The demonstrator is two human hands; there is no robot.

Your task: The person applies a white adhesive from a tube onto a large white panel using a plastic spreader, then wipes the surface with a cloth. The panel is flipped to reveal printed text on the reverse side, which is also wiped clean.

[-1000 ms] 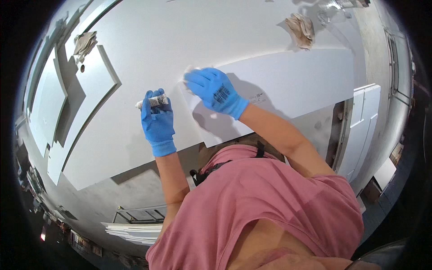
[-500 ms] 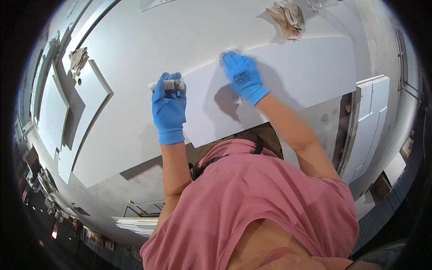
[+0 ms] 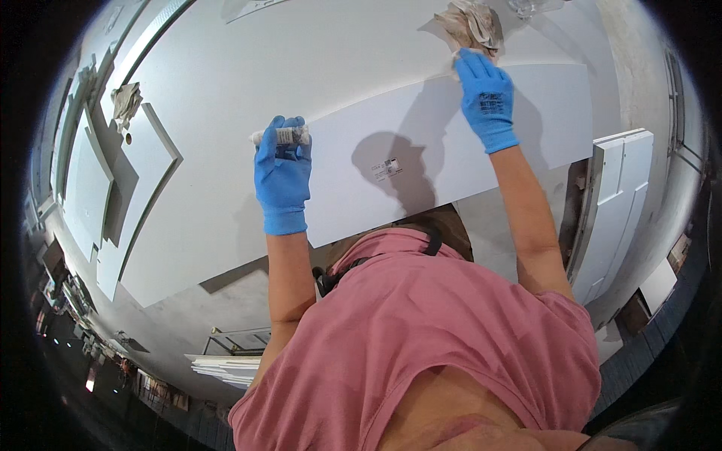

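Note:
A long white panel (image 3: 331, 180) lies across the white work surface (image 3: 218, 150) before me, with a small printed label (image 3: 386, 167) on it. In a blue glove, my left hand (image 3: 284, 184) rests by the panel's left end, palm up, its fingers closed round a small white bottle (image 3: 290, 136) with a printed label. My right hand (image 3: 489, 105), also gloved in blue, is at the panel's far edge toward the right. A pale cloth (image 3: 456, 62) shows at its fingertips, pressed to that edge and mostly hidden by the hand.
Just beyond my right hand lies a crumpled, brown-stained rag (image 3: 472, 22). Clear plastic (image 3: 526, 7) sits at the far right. On the left are cut white boards (image 3: 143, 161) and another crumpled rag (image 3: 126, 104). More white panels (image 3: 620, 180) stand at the right.
My right hand has slid right along the panel's far edge with the cloth, uncovering the label. My left hand holds the bottle in nearly the same place.

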